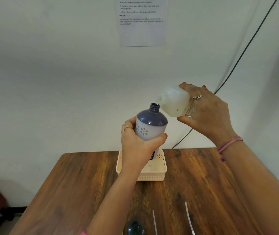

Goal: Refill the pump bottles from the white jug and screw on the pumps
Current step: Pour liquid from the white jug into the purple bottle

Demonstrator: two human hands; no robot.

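Two pump tubes (189,217) lie below one held bottle (149,126), one jug (174,102).

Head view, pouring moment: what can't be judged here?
- Fill level of the purple bottle: opaque wall, the left hand wraps it.
- Any stream from the white jug: spout blurred against the wall.
- Dark object at the bottom edge: cut off, blurred.
- Wall sheet text: too small.
- Basket contents: partly behind the left forearm.
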